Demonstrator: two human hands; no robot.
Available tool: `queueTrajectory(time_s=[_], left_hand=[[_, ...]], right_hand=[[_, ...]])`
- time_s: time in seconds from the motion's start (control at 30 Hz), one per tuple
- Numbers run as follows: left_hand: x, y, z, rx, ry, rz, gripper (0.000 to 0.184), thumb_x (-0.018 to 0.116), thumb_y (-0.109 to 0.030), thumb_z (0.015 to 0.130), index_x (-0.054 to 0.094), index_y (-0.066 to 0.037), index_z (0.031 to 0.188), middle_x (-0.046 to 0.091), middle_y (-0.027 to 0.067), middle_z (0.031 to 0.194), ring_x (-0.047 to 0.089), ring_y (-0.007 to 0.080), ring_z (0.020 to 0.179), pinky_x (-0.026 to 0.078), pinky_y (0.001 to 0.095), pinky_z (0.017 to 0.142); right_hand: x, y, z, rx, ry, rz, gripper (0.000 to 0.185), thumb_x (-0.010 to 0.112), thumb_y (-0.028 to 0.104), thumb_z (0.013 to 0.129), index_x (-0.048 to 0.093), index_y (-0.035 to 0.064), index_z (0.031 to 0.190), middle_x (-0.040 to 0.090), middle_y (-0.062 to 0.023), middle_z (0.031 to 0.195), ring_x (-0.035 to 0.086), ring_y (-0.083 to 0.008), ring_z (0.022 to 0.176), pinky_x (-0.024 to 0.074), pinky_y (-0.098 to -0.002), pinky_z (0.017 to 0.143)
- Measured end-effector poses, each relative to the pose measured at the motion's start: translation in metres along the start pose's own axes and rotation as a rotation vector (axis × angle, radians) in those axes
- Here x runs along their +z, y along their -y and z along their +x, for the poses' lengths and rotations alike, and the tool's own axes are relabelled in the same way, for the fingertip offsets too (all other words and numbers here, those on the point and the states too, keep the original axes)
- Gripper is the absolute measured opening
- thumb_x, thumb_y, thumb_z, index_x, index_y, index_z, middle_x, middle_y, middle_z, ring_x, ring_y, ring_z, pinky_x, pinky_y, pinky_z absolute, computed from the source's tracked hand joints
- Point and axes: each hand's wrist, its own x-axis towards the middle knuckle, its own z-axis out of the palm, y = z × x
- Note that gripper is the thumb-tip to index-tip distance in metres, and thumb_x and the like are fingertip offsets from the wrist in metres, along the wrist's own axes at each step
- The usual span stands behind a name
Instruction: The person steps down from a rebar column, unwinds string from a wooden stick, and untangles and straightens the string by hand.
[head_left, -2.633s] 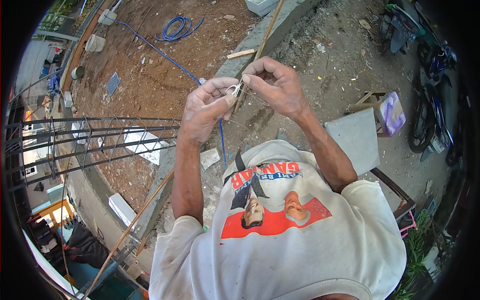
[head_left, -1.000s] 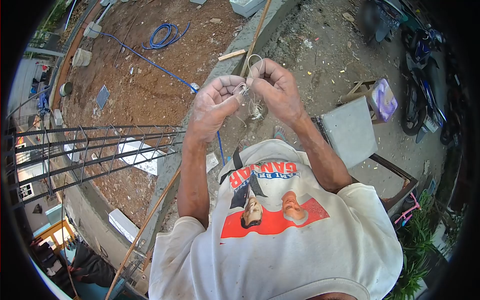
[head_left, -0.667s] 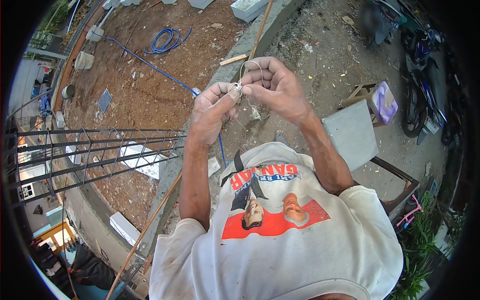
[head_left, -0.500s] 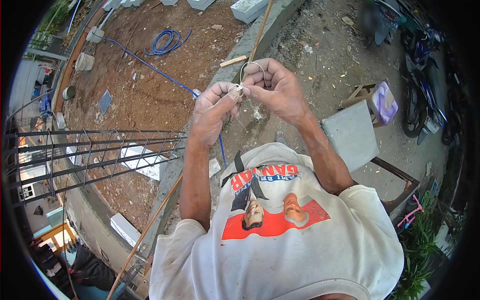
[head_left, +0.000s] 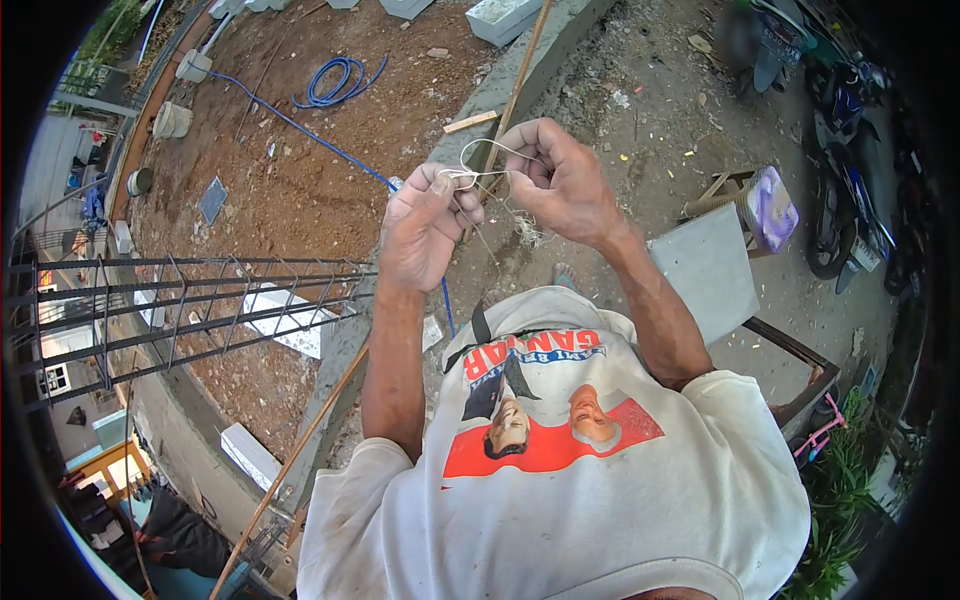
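Note:
A thin whitish string (head_left: 478, 143) runs between my two hands, held up in front of my chest. My left hand (head_left: 422, 222) pinches a looped, knotted part of it between thumb and fingers. With closed fingers, my right hand (head_left: 568, 188) grips the other side of the string, a short way to the right. An open loop arches above the gap between the hands. Loose ends hang below, and a frayed tuft of pale fibres (head_left: 526, 229) shows beneath my right hand.
Rebar framework (head_left: 200, 300) juts in from the left. A concrete curb (head_left: 470, 130) crosses the ground, with a wooden stick along it. A blue hose (head_left: 335, 85) lies coiled on the soil. At right are a grey board (head_left: 705, 265), a stool with a purple-white top (head_left: 768, 210) and motorbikes (head_left: 850, 190).
My hands have moved apart, the left turning more palm-up, and a length of string now stretches between them. The loop has shifted left and opened wider.

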Motion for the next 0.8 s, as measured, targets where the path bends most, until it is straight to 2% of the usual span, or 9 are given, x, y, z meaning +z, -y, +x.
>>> queueTrajectory(time_s=[0.03,0.17,0.23,0.27,0.37,0.63,0.8], left_hand=[[-0.001,0.000,0.001,0.002,0.031,-0.036,0.014,0.064,-0.017,0.106,0.060,-0.006,0.113,0.066,0.0063,0.103,0.061,0.0144,0.086,0.054,0.0351,0.082],[-0.009,0.004,0.007,-0.016,0.104,-0.168,0.017,0.066,-0.021,0.106,0.059,-0.008,0.114,0.066,0.0041,0.101,0.059,0.0130,0.082,0.051,0.0361,0.079],[-0.009,0.002,0.007,0.040,0.086,-0.169,0.017,0.066,-0.022,0.106,0.058,-0.010,0.115,0.063,0.0015,0.097,0.056,0.0110,0.078,0.048,0.0354,0.076],[-0.010,0.000,0.008,0.042,0.084,-0.169,0.017,0.066,-0.022,0.106,0.058,-0.010,0.115,0.063,0.0015,0.097,0.056,0.0110,0.078,0.048,0.0354,0.076],[-0.014,-0.008,0.007,0.051,0.107,-0.192,0.014,0.062,-0.020,0.108,0.057,-0.010,0.114,0.059,0.0012,0.096,0.051,0.0085,0.077,0.045,0.0323,0.075],[-0.024,-0.014,0.008,0.091,0.093,-0.256,0.016,0.060,-0.018,0.108,0.057,-0.009,0.121,0.058,0.0011,0.097,0.048,0.0071,0.072,0.043,0.0302,0.073],[-0.025,-0.015,0.008,0.084,0.099,-0.244,0.014,0.060,-0.017,0.109,0.058,-0.009,0.120,0.059,0.0007,0.097,0.047,0.0068,0.071,0.043,0.0299,0.073]], right_hand=[[0.000,0.001,0.001,0.018,-0.012,0.008,0.036,0.069,0.002,0.086,0.065,0.0022,0.121,0.066,-0.0004,0.089,0.058,-0.0061,0.069,0.0521,-0.0274,0.064],[-0.002,0.001,0.003,0.013,-0.008,0.008,0.029,0.071,0.003,0.088,0.067,0.0015,0.117,0.066,0.0006,0.085,0.057,-0.0055,0.070,0.0518,-0.0268,0.065],[-0.012,0.004,0.003,0.044,0.190,0.120,0.017,0.073,0.009,0.094,0.070,0.0017,0.109,0.064,0.0030,0.080,0.054,-0.0043,0.068,0.0488,-0.0256,0.063],[-0.018,0.001,0.004,0.043,0.192,0.121,0.017,0.073,0.009,0.094,0.070,0.0017,0.109,0.064,0.0030,0.080,0.054,-0.0043,0.068,0.0488,-0.0256,0.063],[-0.042,-0.013,0.011,-0.016,0.078,0.029,0.018,0.073,0.022,0.100,0.074,0.0033,0.100,0.064,0.0060,0.080,0.052,-0.0036,0.069,0.0435,-0.0251,0.062],[-0.087,-0.005,0.010,-0.010,-0.100,-0.031,0.017,0.073,0.019,0.101,0.075,0.0025,0.107,0.069,0.0033,0.089,0.057,-0.0041,0.081,0.0454,-0.0229,0.071],[-0.095,-0.013,0.005,-0.032,-0.124,-0.063,0.016,0.072,0.017,0.102,0.074,0.0022,0.107,0.069,0.0038,0.090,0.056,-0.0040,0.081,0.0453,-0.0228,0.071]])
